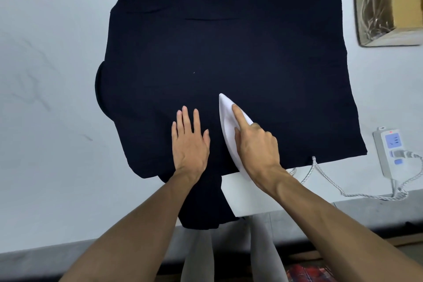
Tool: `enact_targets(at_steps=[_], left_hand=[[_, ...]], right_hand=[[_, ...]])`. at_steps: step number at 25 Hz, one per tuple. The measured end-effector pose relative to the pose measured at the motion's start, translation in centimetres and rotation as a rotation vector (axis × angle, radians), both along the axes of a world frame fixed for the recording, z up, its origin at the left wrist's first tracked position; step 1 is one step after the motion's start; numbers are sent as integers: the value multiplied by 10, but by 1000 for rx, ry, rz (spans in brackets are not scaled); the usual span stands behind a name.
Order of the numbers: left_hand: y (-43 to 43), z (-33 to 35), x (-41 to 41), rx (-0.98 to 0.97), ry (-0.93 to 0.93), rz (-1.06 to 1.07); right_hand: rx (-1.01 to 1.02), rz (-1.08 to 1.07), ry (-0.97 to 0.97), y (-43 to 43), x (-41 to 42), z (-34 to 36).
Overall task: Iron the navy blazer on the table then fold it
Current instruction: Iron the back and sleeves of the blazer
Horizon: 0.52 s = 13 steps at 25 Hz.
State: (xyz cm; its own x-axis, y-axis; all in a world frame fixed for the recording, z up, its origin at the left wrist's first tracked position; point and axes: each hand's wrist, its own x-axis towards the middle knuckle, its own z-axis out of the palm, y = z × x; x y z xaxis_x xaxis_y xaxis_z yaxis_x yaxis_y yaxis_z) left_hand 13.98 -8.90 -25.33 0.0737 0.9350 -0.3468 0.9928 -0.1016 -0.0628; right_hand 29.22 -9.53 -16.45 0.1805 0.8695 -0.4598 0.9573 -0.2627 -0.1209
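The navy blazer lies spread flat over the white table, one sleeve hanging over the near edge. A white iron rests on the cloth near the blazer's front edge, its tip pointing away from me. My right hand grips the iron, with the index finger stretched along its top. My left hand lies flat on the fabric just left of the iron, fingers spread, holding nothing.
A white power strip sits at the table's right edge, with the braided iron cord looping from it along the near edge. A cardboard box in clear plastic stands at the back right. My legs show below the table.
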Motion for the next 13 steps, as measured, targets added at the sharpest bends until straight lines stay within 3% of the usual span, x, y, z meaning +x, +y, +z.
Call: enact_targets(at_steps=[8,13], left_hand=[[0,-1,0,-9,0,2],[2,0,-5,-17,-79,7]], right_hand=[[-20,-51,-41,-5,12,5],[-10,10,45,-6,6,11]])
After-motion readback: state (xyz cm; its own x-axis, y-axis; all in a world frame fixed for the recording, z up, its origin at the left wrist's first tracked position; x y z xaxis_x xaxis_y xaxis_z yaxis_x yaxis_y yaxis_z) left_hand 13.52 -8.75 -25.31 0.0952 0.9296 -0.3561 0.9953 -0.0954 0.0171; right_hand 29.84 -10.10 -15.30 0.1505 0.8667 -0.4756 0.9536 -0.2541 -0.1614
